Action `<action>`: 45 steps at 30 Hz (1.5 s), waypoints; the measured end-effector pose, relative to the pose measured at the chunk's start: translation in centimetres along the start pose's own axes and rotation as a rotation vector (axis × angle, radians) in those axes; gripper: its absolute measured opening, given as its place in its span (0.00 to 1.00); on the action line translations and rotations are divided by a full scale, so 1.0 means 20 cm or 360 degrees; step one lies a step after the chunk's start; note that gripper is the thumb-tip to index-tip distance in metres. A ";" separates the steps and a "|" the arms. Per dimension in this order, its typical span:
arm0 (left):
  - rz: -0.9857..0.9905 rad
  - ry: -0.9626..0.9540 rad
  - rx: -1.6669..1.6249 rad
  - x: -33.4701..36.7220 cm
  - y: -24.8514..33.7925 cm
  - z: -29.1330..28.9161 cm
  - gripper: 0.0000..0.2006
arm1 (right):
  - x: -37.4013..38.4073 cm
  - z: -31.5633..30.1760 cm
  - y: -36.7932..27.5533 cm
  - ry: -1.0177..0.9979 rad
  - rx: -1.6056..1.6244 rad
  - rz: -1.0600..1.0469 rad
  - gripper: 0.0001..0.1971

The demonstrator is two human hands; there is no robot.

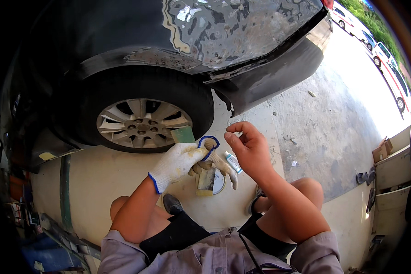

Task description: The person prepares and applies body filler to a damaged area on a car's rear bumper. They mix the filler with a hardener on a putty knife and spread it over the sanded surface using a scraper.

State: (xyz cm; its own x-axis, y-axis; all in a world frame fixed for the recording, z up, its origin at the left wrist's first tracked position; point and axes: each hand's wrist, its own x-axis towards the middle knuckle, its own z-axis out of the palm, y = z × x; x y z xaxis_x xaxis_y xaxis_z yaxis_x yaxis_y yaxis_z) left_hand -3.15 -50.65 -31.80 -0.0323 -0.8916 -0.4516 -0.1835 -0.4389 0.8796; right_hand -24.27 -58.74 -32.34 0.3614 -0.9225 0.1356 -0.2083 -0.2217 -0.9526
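Note:
My left hand [176,163] wears a white knitted work glove with a blue cuff. It is closed on a second white knitted glove [219,163], whose blue-edged opening faces up and whose fingers hang down. A flat green spreader [183,134] sticks up from the same hand, in front of the wheel. My right hand [251,148] is bare, its fingers curled in and its thumb close to the index finger, with nothing visible between them. It is just right of the hanging glove, apart from it. Below, a putty-smeared plate [207,179] lies over a round can [219,182]. A white and blue tube [234,162] shows beside the glove.
A dark car's wheel [144,125] is close ahead, below a sanded, patchy body panel [233,34]. The bumper [274,75] hangs loose at its lower edge. Cabinets [392,208] and sandals [365,177] are at right. Parked cars [390,68] stand outside.

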 end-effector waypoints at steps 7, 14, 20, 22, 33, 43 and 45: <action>0.0088 -0.0027 0.0024 0.00 -0.03 0.02 0.14 | -0.06 0.02 -0.02 -0.0443 -0.0455 -0.0465 0.09; 0.0725 0.0244 0.0981 -0.04 -0.01 0.11 0.13 | -0.05 0.11 0.11 -0.1216 -0.0739 0.0163 0.10; 0.0997 0.0343 0.1480 -0.08 -0.03 0.25 0.13 | 0.12 0.10 0.15 -0.0447 0.0421 0.0856 0.09; 0.1107 0.0357 0.1440 -0.08 -0.04 0.29 0.13 | 0.10 0.17 0.18 -0.0200 0.0803 0.0828 0.09; 0.0831 0.0246 0.1184 -0.03 -0.15 0.27 0.15 | -0.01 0.21 0.06 -0.0627 0.0864 0.0473 0.29; 0.1392 0.0156 0.1164 -0.09 -0.11 0.39 0.15 | 0.07 0.23 -0.13 -0.0663 0.0217 0.0029 0.09; 0.1469 0.0195 0.1112 -0.10 -0.11 0.37 0.16 | 0.02 0.21 -0.10 -0.0669 -0.0140 -0.0080 0.15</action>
State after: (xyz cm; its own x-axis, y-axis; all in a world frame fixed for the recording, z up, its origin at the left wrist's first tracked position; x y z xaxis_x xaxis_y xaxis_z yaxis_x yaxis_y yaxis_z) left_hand -9.91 -47.07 -33.89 -0.3479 -0.8620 0.3687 -0.6428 0.5056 0.5754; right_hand -19.81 -57.31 -31.55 0.7079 -0.7051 0.0413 -0.2510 -0.3059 -0.9184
